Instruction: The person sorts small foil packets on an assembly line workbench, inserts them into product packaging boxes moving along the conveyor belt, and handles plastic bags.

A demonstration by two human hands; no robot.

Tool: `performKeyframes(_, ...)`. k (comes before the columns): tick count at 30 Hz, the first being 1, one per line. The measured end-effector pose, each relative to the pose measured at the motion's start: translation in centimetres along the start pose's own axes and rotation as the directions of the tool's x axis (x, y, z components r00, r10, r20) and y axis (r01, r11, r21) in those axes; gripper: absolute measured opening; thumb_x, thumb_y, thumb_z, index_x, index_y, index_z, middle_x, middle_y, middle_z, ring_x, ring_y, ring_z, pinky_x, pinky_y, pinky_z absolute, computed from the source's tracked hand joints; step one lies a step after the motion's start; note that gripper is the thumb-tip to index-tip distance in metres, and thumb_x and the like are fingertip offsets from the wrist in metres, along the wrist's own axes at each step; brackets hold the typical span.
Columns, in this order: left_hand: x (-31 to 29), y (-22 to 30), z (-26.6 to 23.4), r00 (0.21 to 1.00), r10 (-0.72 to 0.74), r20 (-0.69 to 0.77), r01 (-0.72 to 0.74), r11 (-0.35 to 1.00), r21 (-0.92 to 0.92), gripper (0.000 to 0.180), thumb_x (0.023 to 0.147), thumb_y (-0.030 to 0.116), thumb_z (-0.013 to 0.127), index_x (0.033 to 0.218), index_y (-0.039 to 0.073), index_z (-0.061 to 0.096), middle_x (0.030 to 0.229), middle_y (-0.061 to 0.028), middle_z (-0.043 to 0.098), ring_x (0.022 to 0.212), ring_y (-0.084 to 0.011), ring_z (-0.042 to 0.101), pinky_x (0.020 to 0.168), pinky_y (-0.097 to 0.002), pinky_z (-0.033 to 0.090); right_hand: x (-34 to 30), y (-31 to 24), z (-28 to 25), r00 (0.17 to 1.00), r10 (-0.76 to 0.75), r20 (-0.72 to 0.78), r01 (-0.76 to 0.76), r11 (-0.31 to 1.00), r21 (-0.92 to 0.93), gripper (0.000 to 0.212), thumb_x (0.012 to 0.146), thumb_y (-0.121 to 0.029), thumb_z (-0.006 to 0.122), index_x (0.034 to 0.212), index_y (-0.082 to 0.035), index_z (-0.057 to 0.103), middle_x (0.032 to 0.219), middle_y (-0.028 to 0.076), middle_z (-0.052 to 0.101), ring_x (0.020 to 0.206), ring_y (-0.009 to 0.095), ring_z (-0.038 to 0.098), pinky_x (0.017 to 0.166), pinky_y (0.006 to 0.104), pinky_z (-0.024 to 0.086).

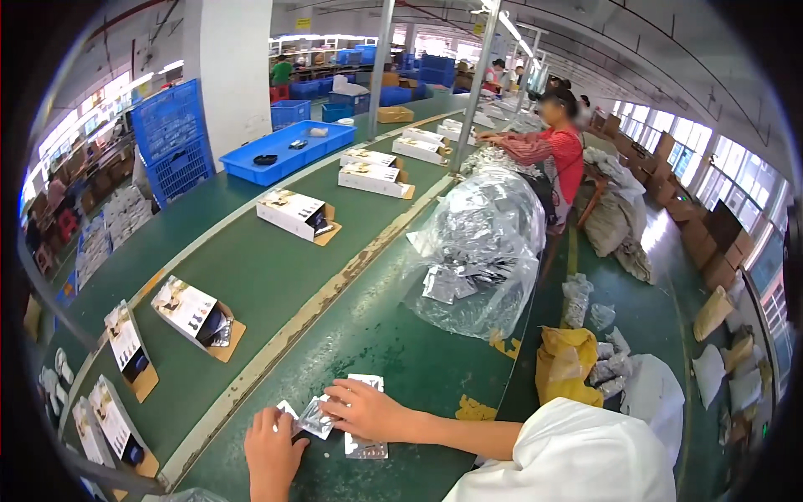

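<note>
My left hand (272,448) is at the green bench near the bottom of the view, its fingers curled at the edge of a small clear, silvery packet (315,418). From the right, my right hand (370,410) reaches over and pinches the other side of that packet. Beneath my right hand lies a silver-and-white flat pack (366,446), partly covered by the hand. It resembles a blister card, but its contents are too small to make out. Farther up the bench, a large clear plastic bag (489,243) holds many small silvery packets.
Left of the bench runs a green conveyor belt (276,284) carrying several open white boxes (293,212). Beyond it sits a blue tray (288,151). A co-worker in red (562,159) stands farther along the bench. A yellow sack (567,364) is on the right.
</note>
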State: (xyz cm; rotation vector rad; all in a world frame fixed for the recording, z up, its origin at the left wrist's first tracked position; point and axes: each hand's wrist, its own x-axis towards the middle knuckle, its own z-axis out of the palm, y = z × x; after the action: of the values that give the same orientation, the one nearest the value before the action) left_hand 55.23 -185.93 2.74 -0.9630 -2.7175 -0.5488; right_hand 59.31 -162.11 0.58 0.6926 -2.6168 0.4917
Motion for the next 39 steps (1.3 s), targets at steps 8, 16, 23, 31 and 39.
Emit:
performKeyframes(8, -4.8, -3.1, -2.8, 0.999, -0.016, -0.043, 0.015, 1.000, -0.019, 0.040, 0.062, 0.015, 0.089, 0.095, 0.009, 0.067, 0.105, -0.0096, 0.061, 0.098, -0.0306, 0.062, 0.077, -0.0425, 0.053, 0.2, -6.4, 2.8, 0.998, 0.019, -0.067, -0.018, 1.000, 0.014, 0.039, 0.086, -0.015, 0.074, 0.123, -0.007, 0.065, 0.132, 0.017, 0.058, 0.129, 0.037, 0.053, 0.108, 0.0469, 0.047)
performKeyframes(16, -8.4, -5.5, -6.1, 0.998, 0.064, 0.018, -0.065, 0.996, 0.060, 0.016, 0.075, 0.006, 0.069, 0.090, 0.007, 0.064, 0.088, -0.0110, 0.066, 0.078, -0.0321, 0.067, 0.069, -0.0433, 0.053, 0.9, -11.7, 5.0, 0.990, 0.035, -0.135, -0.034, 0.999, 0.012, 0.044, 0.084, -0.013, 0.075, 0.127, -0.010, 0.065, 0.131, 0.017, 0.058, 0.128, 0.040, 0.054, 0.108, 0.0512, 0.047)
performKeyframes(23, -10.8, -6.0, -8.3, 0.999, 0.020, 0.031, -0.023, 0.997, 0.079, 0.014, 0.075, 0.006, 0.067, 0.089, 0.009, 0.065, 0.086, -0.0089, 0.068, 0.075, -0.0293, 0.069, 0.067, -0.0417, 0.054, 1.0, -14.5, 5.2, 0.983, 0.028, -0.183, -0.032, 0.999, -0.023, 0.039, 0.087, -0.015, 0.074, 0.125, -0.010, 0.067, 0.129, 0.017, 0.060, 0.125, 0.039, 0.055, 0.105, 0.0518, 0.048)
performKeyframes(31, -14.0, -9.5, -8.9, 1.000, -0.024, 0.005, 0.024, 0.998, 0.053, 0.014, 0.078, 0.015, 0.068, 0.091, 0.009, 0.068, 0.089, -0.0111, 0.069, 0.071, -0.0353, 0.069, 0.063, -0.0470, 0.055, 2.0, -17.3, 7.8, 0.990, 0.035, -0.138, -0.029, 0.999, 0.045, 0.043, 0.081, -0.010, 0.075, 0.124, -0.016, 0.070, 0.130, 0.019, 0.061, 0.124, 0.044, 0.058, 0.103, 0.0514, 0.049)
performKeyframes(39, -16.7, -12.7, -11.6, 0.997, -0.055, 0.048, 0.052, 0.997, 0.060, 0.012, 0.082, 0.014, 0.067, 0.092, 0.008, 0.066, 0.092, -0.0124, 0.068, 0.074, -0.0343, 0.071, 0.066, -0.0466, 0.058, 7.9, -20.4, 6.1, 0.984, -0.093, -0.149, 0.091, 0.996, -0.022, 0.032, 0.085, -0.008, 0.072, 0.116, -0.012, 0.073, 0.125, 0.014, 0.063, 0.122, 0.040, 0.058, 0.104, 0.0498, 0.047)
